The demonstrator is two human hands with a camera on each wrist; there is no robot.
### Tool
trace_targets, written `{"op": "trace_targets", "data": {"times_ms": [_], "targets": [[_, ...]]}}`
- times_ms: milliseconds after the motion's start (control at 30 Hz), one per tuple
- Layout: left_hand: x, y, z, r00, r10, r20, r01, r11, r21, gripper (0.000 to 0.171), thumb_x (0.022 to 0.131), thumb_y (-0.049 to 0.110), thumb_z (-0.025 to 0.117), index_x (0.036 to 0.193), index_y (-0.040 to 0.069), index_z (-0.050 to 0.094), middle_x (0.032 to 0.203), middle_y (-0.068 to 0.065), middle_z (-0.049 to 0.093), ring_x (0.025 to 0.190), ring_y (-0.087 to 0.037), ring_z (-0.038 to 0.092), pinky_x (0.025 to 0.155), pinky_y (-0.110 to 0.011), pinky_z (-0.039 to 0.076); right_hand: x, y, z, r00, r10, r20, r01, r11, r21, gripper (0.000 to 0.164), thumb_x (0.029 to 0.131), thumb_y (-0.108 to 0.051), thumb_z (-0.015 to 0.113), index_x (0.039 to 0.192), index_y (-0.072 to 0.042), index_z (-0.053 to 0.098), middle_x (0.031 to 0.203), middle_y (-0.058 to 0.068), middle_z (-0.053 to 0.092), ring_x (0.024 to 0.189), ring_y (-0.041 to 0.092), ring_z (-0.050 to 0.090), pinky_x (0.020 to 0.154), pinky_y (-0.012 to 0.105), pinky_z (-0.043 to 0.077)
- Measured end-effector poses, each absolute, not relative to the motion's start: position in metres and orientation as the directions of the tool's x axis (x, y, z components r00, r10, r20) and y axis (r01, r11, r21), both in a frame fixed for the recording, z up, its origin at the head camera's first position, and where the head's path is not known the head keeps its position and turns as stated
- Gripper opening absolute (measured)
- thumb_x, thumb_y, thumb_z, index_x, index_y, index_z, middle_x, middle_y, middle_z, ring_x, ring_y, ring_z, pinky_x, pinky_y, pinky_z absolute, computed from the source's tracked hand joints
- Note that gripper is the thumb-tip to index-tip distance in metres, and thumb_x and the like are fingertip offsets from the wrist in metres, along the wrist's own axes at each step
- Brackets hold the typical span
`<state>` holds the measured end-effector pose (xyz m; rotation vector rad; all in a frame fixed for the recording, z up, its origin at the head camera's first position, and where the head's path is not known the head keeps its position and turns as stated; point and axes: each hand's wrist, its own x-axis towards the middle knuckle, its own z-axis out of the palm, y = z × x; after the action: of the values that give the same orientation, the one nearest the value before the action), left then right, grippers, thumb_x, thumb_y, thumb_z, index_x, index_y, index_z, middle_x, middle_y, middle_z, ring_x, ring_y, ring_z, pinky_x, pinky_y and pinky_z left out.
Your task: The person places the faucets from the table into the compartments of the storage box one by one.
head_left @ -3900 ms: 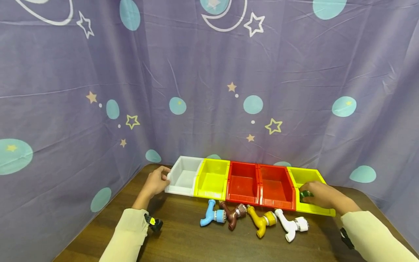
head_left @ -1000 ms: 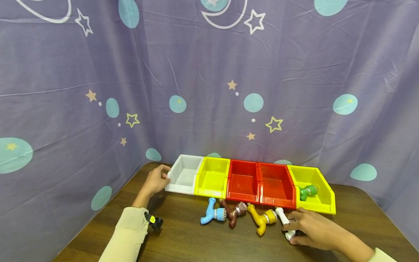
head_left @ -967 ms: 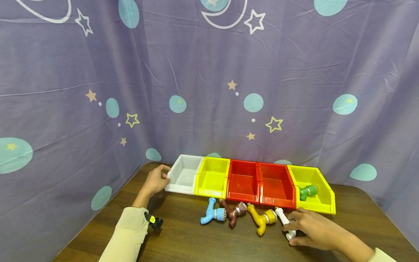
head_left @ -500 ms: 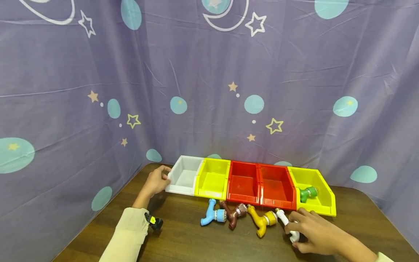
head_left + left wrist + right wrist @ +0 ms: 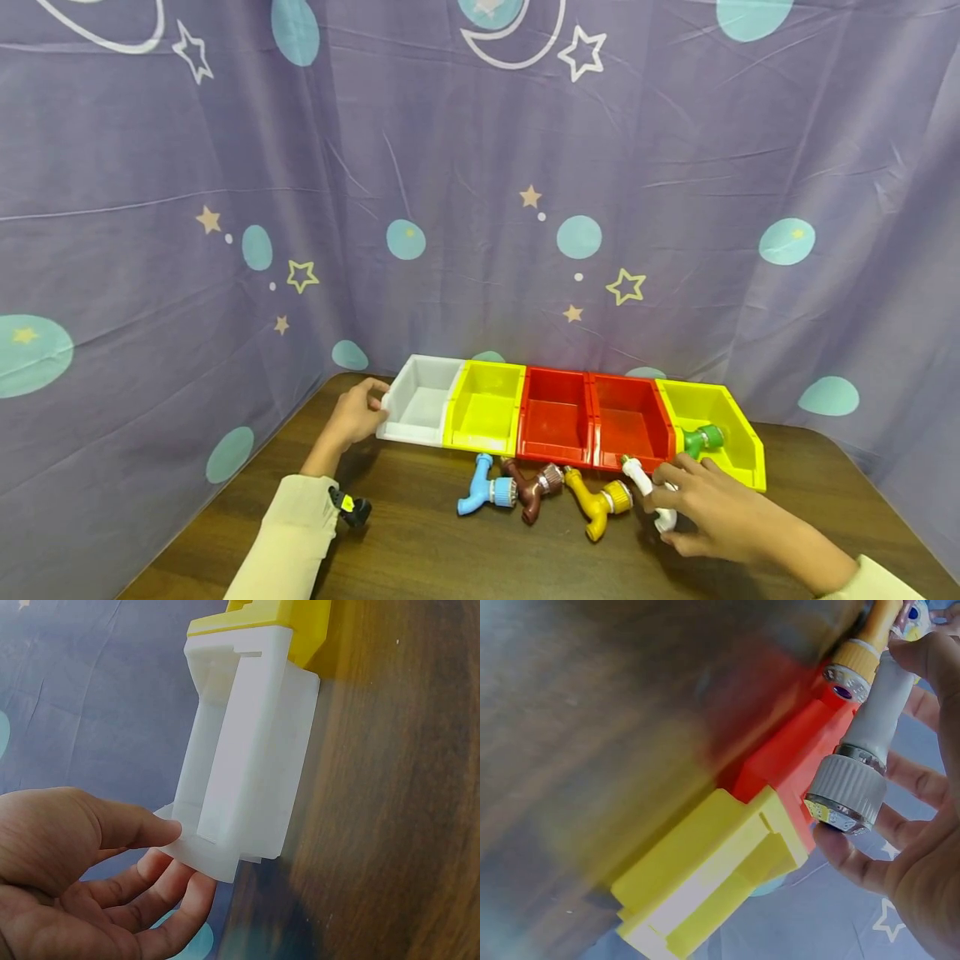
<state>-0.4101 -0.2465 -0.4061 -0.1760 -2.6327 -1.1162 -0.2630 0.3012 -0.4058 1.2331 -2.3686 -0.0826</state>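
Observation:
My right hand grips a white tap just in front of the right-hand bins. In the right wrist view, the white tap's ribbed knob sits between thumb and fingers. My left hand pinches the side rim of the white bin at the row's left end; the left wrist view shows its thumb over the rim and fingers beneath. A green tap lies inside the right-hand yellow bin.
Between the end bins stand another yellow bin and two red bins, the left red bin among them. A blue tap, a brown tap and a yellow tap lie on the wooden table before the row. A patterned curtain hangs behind.
Earlier my right hand had the green tap in the right-hand yellow bin; it let go and moved to the white tap. The white tap has since shifted slightly up and left. My left hand stays put.

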Motion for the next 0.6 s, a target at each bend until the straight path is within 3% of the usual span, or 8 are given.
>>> {"op": "trace_targets", "data": {"times_ms": [233,400,600], "targets": [[-0.410,-0.246,-0.407,-0.956,0.008,0.293,0.215,0.699,0.682,0.045,0.083,-0.004,0.070,0.128,-0.002,0.061,0.091,-0.018,0.066,0.083,-0.031,0.063,0.066,-0.037,0.055,-0.271,0.295,-0.396,-0.498,-0.790,0.358,-0.767,0.594,0.243,0.036,0.077,-0.037,0.087,0.109,-0.035,0.072,0.109,-0.013,0.057,0.097,0.014,0.053,0.072,0.043,0.051],[-0.409,-0.246,-0.407,-0.955,0.014,0.297,0.223,0.695,0.683,0.046,0.083,-0.004,0.070,0.128,-0.003,0.061,0.090,-0.018,0.066,0.082,-0.031,0.063,0.066,-0.037,0.055,-0.280,0.293,-0.391,-0.503,-0.779,0.374,-0.759,0.605,0.241,0.035,0.076,-0.037,0.088,0.107,-0.033,0.073,0.108,-0.013,0.058,0.097,0.013,0.053,0.071,0.039,0.049],[-0.408,-0.246,-0.406,-0.955,0.007,0.297,0.218,0.696,0.684,0.045,0.083,-0.006,0.070,0.127,-0.003,0.062,0.090,-0.017,0.067,0.082,-0.030,0.063,0.066,-0.038,0.055,-0.290,0.290,-0.379,-0.547,-0.753,0.365,-0.738,0.640,0.213,0.029,0.083,-0.039,0.084,0.107,-0.028,0.073,0.106,-0.011,0.059,0.094,0.014,0.053,0.070,0.037,0.048]]}}
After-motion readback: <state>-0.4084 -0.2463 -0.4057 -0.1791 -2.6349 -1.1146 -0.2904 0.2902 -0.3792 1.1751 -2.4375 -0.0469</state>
